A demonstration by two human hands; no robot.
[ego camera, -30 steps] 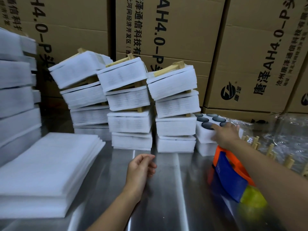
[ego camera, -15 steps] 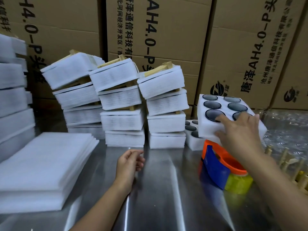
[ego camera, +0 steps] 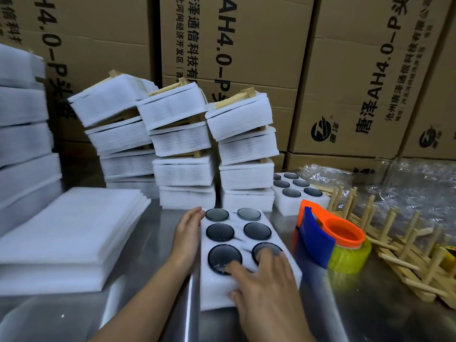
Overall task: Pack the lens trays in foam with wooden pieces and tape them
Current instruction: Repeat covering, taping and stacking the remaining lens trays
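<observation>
Lowered from mid-air half a second ago, the lens tray (ego camera: 239,233), a white foam block with six dark lenses seated in two rows, now lies flat on the steel table (ego camera: 148,309) directly in front of the person. At its near end the right hand (ego camera: 264,287) grasps the block, fingers spread over the two closest lenses and thumb set against the near face. The left hand (ego camera: 188,235), which hung free above the table a moment before, lies with straight fingers against the tray's left wall and holds nothing. Just right of the tray stands an orange and blue tape dispenser (ego camera: 320,233) loaded with a yellow-green roll, and beyond it at the right edge lie wooden racks (ego camera: 394,245) with upright pegs. A pile of flat foam sheets (ego camera: 69,230) sits at the left. Behind the dispenser rests a second lens tray (ego camera: 283,201), also filled with dark lenses, beside crumpled clear plastic (ego camera: 407,183). Farther back rise three leaning stacks of foam-wrapped packs (ego camera: 185,144) with wooden pieces showing between layers, against a wall of printed cardboard boxes (ego camera: 259,45).
</observation>
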